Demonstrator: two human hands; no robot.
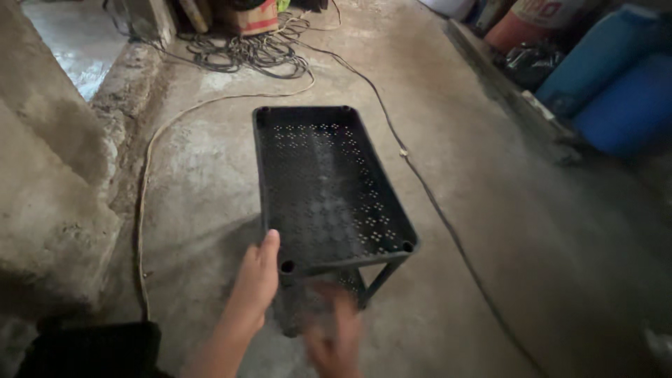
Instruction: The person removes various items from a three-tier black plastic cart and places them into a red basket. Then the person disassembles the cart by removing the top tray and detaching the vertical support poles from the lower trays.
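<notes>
- A rough, dusty concrete floor (490, 210) fills the view, with a raised concrete ledge (49, 189) far off to the left of the hands.
- A black plastic rack (329, 182) with a perforated top shelf stands on the floor directly ahead of both hands; a lower shelf shows dimly under its near end.
- The left hand (257, 280) grips the near left corner of the rack, thumb up along the rim beside the round corner socket, fingers closed around the edge.
- The right hand (336, 336) sits just below the near edge of the rack, beside the left hand; it is blurred, so I cannot tell whether it is closed or spread, or whether it touches the rack.
- A thin dark cable (434, 203) runs across the floor to the right of the hands, and a pale cord (143, 196) curves along the left.
- Beyond the rack lies a tangle of coiled wires (245, 52).
- Blue barrels (616, 84) stand far ahead to the right.
</notes>
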